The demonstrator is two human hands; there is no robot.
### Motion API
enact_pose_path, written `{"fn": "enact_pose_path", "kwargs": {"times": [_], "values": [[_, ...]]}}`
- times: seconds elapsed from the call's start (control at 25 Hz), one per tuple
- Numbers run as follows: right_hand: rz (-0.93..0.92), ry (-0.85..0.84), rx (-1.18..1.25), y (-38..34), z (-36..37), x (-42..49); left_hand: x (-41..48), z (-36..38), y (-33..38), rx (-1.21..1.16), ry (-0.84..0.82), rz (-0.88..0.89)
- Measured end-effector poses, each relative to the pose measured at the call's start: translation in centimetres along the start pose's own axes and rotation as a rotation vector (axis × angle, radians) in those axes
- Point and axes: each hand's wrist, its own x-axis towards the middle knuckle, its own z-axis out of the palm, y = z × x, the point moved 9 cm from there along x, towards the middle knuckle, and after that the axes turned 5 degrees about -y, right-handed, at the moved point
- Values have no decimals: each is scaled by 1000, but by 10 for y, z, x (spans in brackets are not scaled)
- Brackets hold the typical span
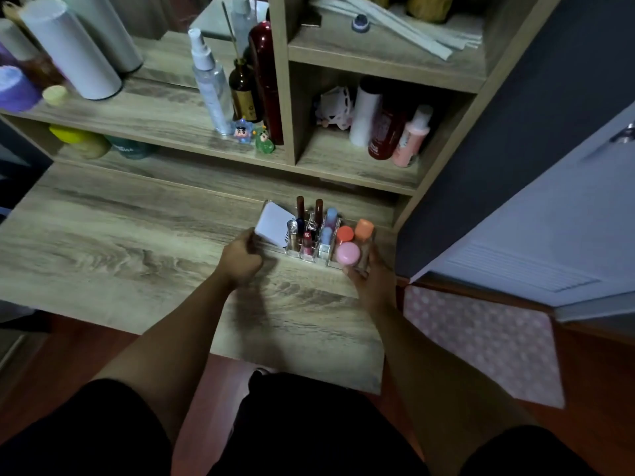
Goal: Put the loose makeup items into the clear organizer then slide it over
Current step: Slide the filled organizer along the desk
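The clear organizer (311, 258) stands on the wooden desk (137, 242) toward the back right, near the shelf unit. It holds a white flat case (273, 223), two dark red tubes (300, 206), blue-capped sticks (330, 218), orange-capped pots (364, 228) and a pink round jar (347, 253). My left hand (242, 257) grips the organizer's left end. My right hand (367, 273) holds its right front corner, partly hidden behind the jar. I see no loose makeup items on the desk.
The shelf unit behind holds a spray bottle (209, 80), a dark red bottle (266, 80), two small figurines (254, 135) and several bottles in a cubby (388, 128). A dark wall panel (498, 149) rises right of the desk. A pink dotted mat (488, 341) lies lower right.
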Motion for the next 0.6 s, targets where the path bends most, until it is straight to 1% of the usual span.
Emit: {"fn": "enact_pose_path", "kwargs": {"times": [0.36, 0.48, 0.6], "values": [[0, -22, 67, -2, -2, 19, 9, 0, 6, -12, 4, -11], [-28, -10, 80, -2, -5, 22, 13, 0, 2, -5, 15, 1], [-26, -50, 81, -4, -5, 21, 10, 2, 6, 18, 16, -4]]}}
